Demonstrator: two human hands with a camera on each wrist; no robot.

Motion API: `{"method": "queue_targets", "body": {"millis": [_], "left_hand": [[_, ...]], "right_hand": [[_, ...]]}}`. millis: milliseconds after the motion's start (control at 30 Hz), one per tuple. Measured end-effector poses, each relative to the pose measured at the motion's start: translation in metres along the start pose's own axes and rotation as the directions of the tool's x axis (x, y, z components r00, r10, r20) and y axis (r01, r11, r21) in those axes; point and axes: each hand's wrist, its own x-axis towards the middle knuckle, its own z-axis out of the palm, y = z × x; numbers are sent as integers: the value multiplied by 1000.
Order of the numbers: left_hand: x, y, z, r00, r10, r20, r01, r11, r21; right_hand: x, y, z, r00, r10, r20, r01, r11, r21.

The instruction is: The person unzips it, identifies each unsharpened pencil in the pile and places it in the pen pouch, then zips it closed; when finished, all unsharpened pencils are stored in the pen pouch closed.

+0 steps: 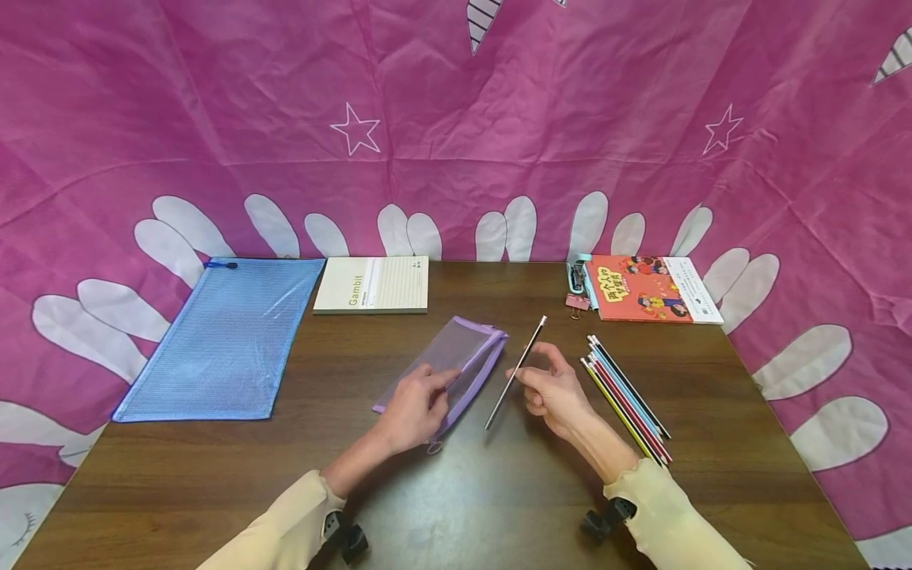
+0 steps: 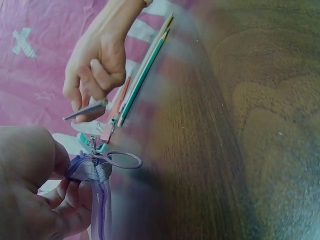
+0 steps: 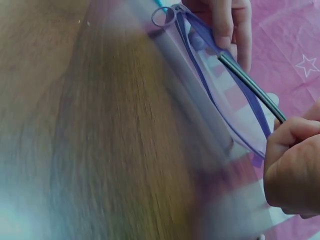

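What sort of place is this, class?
Probably a staged desk for stationery work: a wooden table with a notebook and loose pencils, and a pink printed cloth hung behind.

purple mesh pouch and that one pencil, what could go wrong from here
The right hand pinches the pencil near its middle, so the long ends could swing and catch the purple mesh pouch at its zipper edge. The left hand grips only the pouch's near end, so it might slide. The loose pencils lie beside the right wrist and could get knocked.
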Motion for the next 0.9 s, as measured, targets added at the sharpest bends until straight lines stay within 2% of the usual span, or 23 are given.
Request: {"method": "queue_targets", "body": {"millis": [267,533,900], "left_hand": [[1,2,0,1000,-5,-10,5,1000,5],[2,3,-1,1000,-21,-2,21,1000,-11],[3,3,3,1000,5,-26,-6,1000,-16]], "right_hand": [[8,9,17,995,-23,-95,28,998,48],[12,18,29,985,-56,-166,64,997,43],[12,29,47,980,-51,-191,60,997,45]]}}
